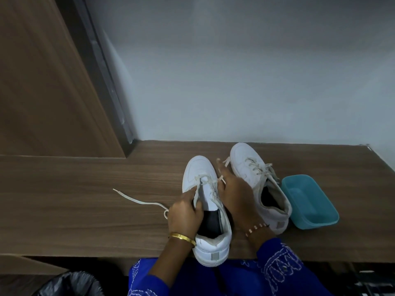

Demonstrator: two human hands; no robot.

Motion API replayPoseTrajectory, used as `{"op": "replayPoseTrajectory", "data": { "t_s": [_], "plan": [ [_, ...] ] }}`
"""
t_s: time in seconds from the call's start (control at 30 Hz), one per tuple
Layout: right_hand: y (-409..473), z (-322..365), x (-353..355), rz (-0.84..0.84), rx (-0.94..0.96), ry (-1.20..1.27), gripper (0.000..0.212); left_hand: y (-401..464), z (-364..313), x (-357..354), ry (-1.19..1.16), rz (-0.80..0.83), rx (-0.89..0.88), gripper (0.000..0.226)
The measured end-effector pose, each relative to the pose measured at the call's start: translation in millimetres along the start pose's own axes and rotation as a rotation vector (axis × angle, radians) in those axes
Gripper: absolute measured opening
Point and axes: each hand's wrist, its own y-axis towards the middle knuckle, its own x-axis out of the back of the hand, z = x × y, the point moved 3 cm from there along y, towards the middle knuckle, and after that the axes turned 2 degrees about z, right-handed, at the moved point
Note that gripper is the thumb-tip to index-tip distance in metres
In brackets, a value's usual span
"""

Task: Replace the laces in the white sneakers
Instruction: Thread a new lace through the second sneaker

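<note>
Your left hand (185, 212) fingers grip the near sneaker (208, 210) on the table (85, 199), your right hand (236, 193) pinches its half-pulled lace (141, 201); the second sneaker (258, 184) remains laced.

Near white sneaker (208, 210) half-unlaced, lace (139, 200) trailing left, far sneaker (256, 180) laced

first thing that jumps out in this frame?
Two hands working on a white low-top sneaker at the near edge of the brown wood-grain desk: the left hand grips its tongue, the right hand rests on its far side. One cream lace end trails left; a second white sneaker, still laced, sits beside a teal plastic tray on the right.
</note>
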Motion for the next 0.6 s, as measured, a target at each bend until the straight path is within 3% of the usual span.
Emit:
{"op": "replayPoseTrajectory", "data": {
  "t_s": [0.17,0.33,0.47,0.6],
  "plan": [
    [1,1,-10,0.041,0.054,-0.075,0.058,6,3,0,0.011,-0.022,-0.025,0.035],
    [0,-2,-9,0.037,-0.049,-0.062,0.022,7,6,0,-0.004,-0.027,-0.019,0.027],
    [0,-8,-2,-0.034,-0.117,-0.056,0.019,6,7,-1,-0.012,0.007,-0.01,0.026],
    [1,-7,0,0.005,-0.174,0.05,0.012,6,8,0,-0.057,-0.046,-0.022,0.042]
  ]
}}
